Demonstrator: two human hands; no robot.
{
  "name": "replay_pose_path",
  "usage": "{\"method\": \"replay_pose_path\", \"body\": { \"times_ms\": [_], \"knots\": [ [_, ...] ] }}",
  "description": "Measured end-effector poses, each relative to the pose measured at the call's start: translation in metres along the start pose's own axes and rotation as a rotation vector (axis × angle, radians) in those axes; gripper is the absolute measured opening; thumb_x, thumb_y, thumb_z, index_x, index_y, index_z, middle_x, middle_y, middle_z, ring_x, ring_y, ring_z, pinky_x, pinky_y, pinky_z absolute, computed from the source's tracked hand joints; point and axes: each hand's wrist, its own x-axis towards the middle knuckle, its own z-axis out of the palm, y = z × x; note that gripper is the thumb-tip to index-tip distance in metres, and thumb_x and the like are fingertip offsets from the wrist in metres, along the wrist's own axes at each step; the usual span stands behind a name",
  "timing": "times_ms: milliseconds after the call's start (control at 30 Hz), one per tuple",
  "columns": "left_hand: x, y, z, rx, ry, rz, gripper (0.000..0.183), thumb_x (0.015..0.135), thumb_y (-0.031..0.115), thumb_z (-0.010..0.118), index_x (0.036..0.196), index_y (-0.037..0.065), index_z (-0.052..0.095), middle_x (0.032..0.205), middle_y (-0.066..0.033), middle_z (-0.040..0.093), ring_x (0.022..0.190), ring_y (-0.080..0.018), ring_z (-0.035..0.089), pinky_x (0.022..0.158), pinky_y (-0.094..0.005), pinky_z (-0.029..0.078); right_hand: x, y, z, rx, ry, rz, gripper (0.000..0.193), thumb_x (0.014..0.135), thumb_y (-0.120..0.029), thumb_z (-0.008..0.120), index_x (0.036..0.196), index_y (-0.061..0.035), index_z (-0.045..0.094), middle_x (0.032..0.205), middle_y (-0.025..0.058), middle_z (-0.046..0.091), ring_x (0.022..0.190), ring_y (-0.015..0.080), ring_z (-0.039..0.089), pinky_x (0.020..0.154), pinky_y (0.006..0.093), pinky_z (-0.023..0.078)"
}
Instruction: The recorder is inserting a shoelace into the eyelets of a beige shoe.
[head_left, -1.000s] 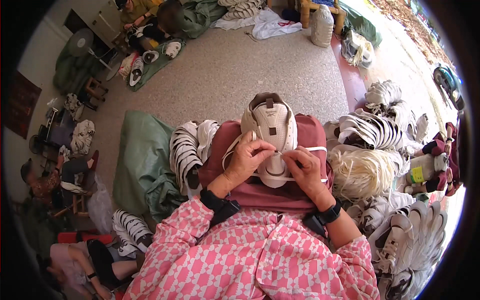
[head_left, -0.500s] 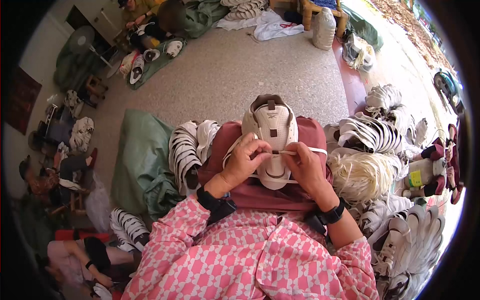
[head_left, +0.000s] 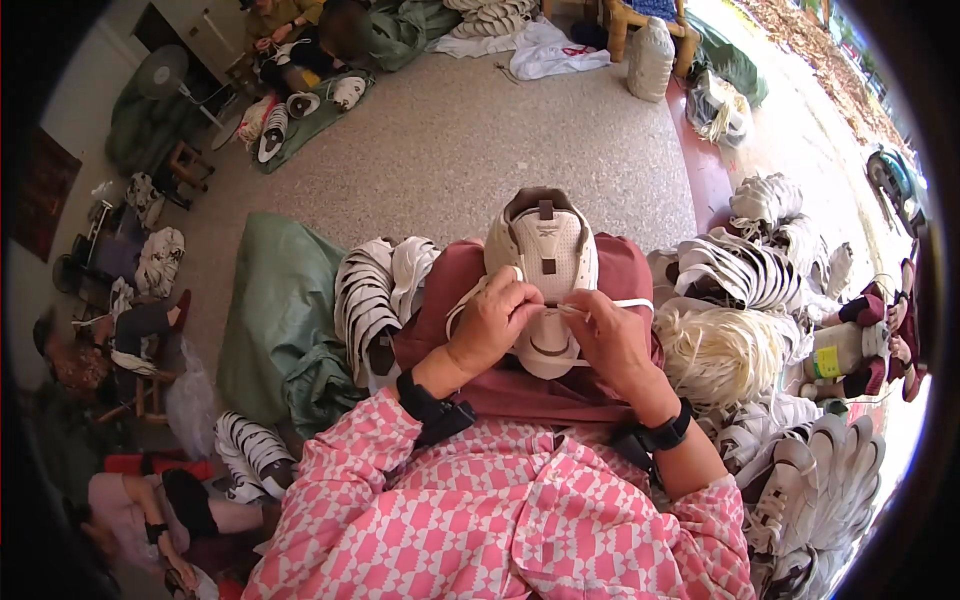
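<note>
A white shoe upper (head_left: 553,230) with a brown lining lies on the dark red cloth (head_left: 625,262) over my lap, its toe toward me. My left hand (head_left: 492,322) is closed in a pinch over the upper's left side. Opposite it, my right hand (head_left: 607,335) pinches too, the fingertips of both hands almost meeting above the lacing area. Between them runs a short stretch of white shoelace (head_left: 632,303), which also loops out past my right hand. My fingers partly hide the eyelets.
Stacked white uppers (head_left: 740,268) and a bundle of cream laces (head_left: 722,345) lie to my right. More uppers (head_left: 365,300) and a green sheet (head_left: 285,310) are on my left. Other people sit along the left side. A fan (head_left: 165,75) stands at the far left.
My fingertips have shifted slightly at the lacing area, and the dark patch between them is now more covered. Both hands still pinch over the upper.
</note>
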Motion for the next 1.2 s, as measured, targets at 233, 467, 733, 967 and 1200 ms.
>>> {"method": "replay_pose_path", "body": {
  "times_ms": [233,467,733,967,1200],
  "knots": [
    [-0.048,-0.061,-0.077,0.503,0.368,-0.082,0.011,0.086,0.004,0.068,0.095,0.005,0.061,0.138,-0.0220,0.045,0.125,-0.0394,0.047,0.101,-0.0440,0.041,-0.033,0.053,-0.054,-0.565,0.263,0.148,0.015,0.078,-0.008,0.065,0.093,-0.0111,0.065,0.084,0.0067,0.069,0.078,0.0277,0.065,0.067,0.0396,0.051],
    [-0.129,-0.129,-0.162,-0.327,0.978,-0.760,0.020,0.100,0.019,0.056,0.107,0.001,0.060,0.118,-0.0127,0.064,0.111,-0.0276,0.061,0.097,-0.0382,0.048,-0.087,0.071,-0.105,-0.073,0.116,0.601,0.011,0.078,-0.005,0.063,0.087,-0.0022,0.070,0.093,0.0100,0.070,0.088,0.0219,0.064,0.085,0.0322,0.047],
    [-0.108,-0.133,-0.161,-1.669,0.704,-0.608,0.019,0.104,0.015,0.045,0.096,0.002,0.056,0.081,-0.0057,0.056,0.072,-0.0184,0.056,0.077,-0.0318,0.050,-0.105,0.039,-0.122,1.706,0.297,0.250,0.007,0.080,-0.004,0.061,0.085,-0.0027,0.066,0.134,0.0150,0.057,0.139,0.0381,0.037,0.121,0.0577,0.011],
    [-0.096,-0.102,-0.161,-1.450,0.787,-0.694,0.023,0.105,0.016,0.044,0.120,0.001,0.053,0.073,0.0014,0.041,0.061,-0.0105,0.039,0.054,-0.0249,0.035,-0.132,0.070,-0.203,1.852,0.715,-0.121,0.021,0.090,-0.001,0.057,0.110,0.0015,0.062,0.134,0.0136,0.056,0.134,0.0301,0.043,0.121,0.0552,0.013],
    [-0.167,-0.171,-0.197,-1.179,0.799,-0.739,0.030,0.101,0.022,0.056,0.126,0.005,0.055,0.073,0.0043,0.039,0.058,-0.0053,0.036,0.048,-0.0204,0.030,-0.175,0.147,-0.274,1.723,0.639,-0.015,0.034,0.094,-0.003,0.051,0.127,0.0029,0.056,0.134,0.0155,0.057,0.128,0.0300,0.049,0.118,0.0513,0.024]
  ]
}}
